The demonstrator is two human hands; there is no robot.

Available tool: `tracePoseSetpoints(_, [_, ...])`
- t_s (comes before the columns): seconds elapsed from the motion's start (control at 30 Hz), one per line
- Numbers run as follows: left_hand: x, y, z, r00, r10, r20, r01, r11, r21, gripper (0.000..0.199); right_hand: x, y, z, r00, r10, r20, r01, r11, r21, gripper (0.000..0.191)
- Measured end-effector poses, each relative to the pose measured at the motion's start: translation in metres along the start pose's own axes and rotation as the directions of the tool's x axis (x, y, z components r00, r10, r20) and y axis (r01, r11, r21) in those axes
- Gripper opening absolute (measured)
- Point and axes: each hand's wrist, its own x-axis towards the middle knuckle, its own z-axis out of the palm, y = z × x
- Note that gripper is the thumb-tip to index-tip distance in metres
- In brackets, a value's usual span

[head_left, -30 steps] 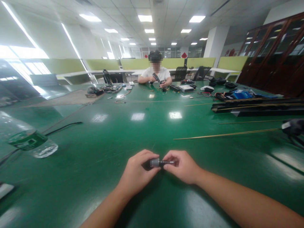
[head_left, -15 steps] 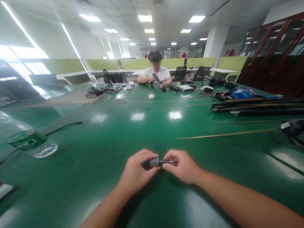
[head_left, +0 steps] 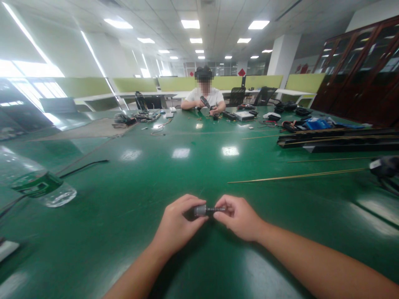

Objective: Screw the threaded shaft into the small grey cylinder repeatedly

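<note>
Near the front middle of the green table (head_left: 124, 224), my left hand (head_left: 179, 222) grips a grey cylindrical part (head_left: 200, 210) between thumb and fingers. A thin dark shaft (head_left: 210, 209) sticks out of the cylinder toward the right. My right hand (head_left: 238, 218) pinches the far end of this shaft with thumb and fingertips. The piece lies level, just above the tabletop. My fingers partly cover both of its ends.
A clear bottle with a green label (head_left: 43, 185) lies at the left, by a black cable (head_left: 84, 167). Thin brass rods (head_left: 280, 177) and black channels (head_left: 336, 141) are at the right. A person (head_left: 204, 97) sits across the table, holding a dark tool.
My left hand has shifted slightly left with the grey cylinder, and more of the dark shaft shows between my hands. My right hand has barely moved.
</note>
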Motion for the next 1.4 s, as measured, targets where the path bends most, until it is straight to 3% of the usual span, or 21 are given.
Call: tracePoseSetpoints(1.4, [0.0025,-0.0088,-0.0054,0.999,-0.037,0.004,0.037,0.999,0.033,0.024,0.0015,-0.0037,-0.0008,0.998,0.059,-0.026,-0.057,0.996,0.069,0.012])
